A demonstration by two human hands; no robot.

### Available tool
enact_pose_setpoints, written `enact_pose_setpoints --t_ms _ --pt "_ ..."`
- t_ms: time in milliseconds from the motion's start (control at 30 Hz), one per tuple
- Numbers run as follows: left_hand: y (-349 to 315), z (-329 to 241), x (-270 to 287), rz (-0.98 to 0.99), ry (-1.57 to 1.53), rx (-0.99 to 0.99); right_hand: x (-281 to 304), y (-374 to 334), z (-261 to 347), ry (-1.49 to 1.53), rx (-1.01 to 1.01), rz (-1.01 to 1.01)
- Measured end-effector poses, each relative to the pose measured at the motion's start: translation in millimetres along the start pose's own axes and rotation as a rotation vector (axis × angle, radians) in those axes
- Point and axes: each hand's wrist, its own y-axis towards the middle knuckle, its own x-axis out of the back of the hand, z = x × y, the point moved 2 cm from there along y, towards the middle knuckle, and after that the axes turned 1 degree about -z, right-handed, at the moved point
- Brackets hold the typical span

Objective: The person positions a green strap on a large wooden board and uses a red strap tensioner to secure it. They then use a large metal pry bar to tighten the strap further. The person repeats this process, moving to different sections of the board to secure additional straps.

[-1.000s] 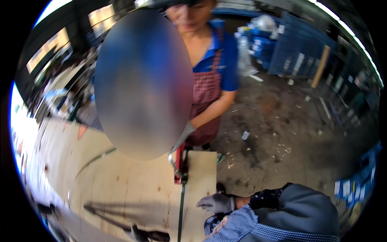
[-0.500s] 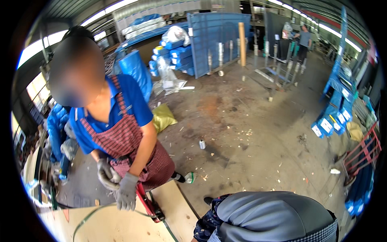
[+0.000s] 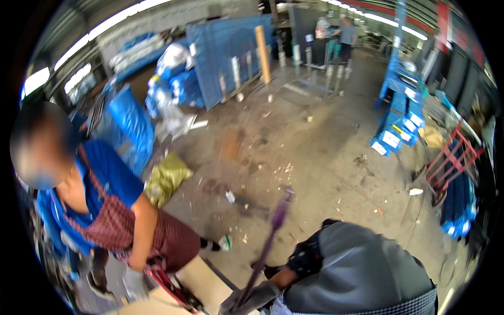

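My right arm, in a grey sleeve (image 3: 367, 268) with a dark patterned cuff (image 3: 305, 257), bends back toward the lower middle. At its end my gloved right hand (image 3: 260, 294) is closed round a long purple bar-like tool (image 3: 266, 247). The tool slants up and right; its wider upper end is blurred, so its exact kind is unclear. Left of my hand lies a pale wooden board (image 3: 202, 281). A red hand tool (image 3: 170, 289) rests on it beside a co-worker's gloved hand (image 3: 135, 283). My left hand is not in view.
The co-worker in a checked apron (image 3: 168, 244) stands close on the left. A yellow-green sack (image 3: 168, 179) and a small can (image 3: 230, 197) are on the littered floor. A red hand truck (image 3: 454, 157) and blue-wrapped bundles (image 3: 394, 134) stand right, a blue panel (image 3: 226, 58) farther back.
My view has swung right, so the co-worker sits farther left. My right hand and the purple tool have come into view. The co-worker's two hands have moved apart.
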Motion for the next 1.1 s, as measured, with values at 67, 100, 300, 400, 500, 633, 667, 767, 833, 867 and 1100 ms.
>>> enact_pose_setpoints --t_ms 67,100,300,400,500,633,667,767,833,867,1100 --pt "0 6 18 -0.193 0.112 -0.018 9 -32 -17 0.119 -0.201 -0.037" --pt "-6 5 19 -0.075 0.041 -0.005 9 -46 -35 0.213 -0.341 -0.004" --pt "-1 74 53 -0.009 -0.015 0.25 60 -78 -83 0.521 -0.336 -0.25" --pt "-9 73 62 -0.307 0.08 0.254 62 -81 -97 0.565 -0.432 -0.338" --pt "0 91 58 -0.336 0.193 0.33 81 -75 -87 0.488 -0.467 -0.4" --pt "25 106 70 -0.218 0.225 0.345 89 -62 -113 0.615 -0.438 -0.373" --pt "30 109 74 -0.189 0.22 0.341 91 -60 -121 0.658 -0.422 -0.347" --pt "41 121 87 -0.214 0.202 0.337 94 -53 -131 0.695 -0.403 -0.387" --pt "48 128 93 -0.23 0.195 0.347 98 -49 -135 0.699 -0.401 -0.394" --pt "49 130 96 -0.244 0.214 0.37 99 -48 -137 0.702 -0.401 -0.399" --pt "55 143 110 -0.27 0.215 0.449 103 -46 -142 0.736 -0.426 -0.452"
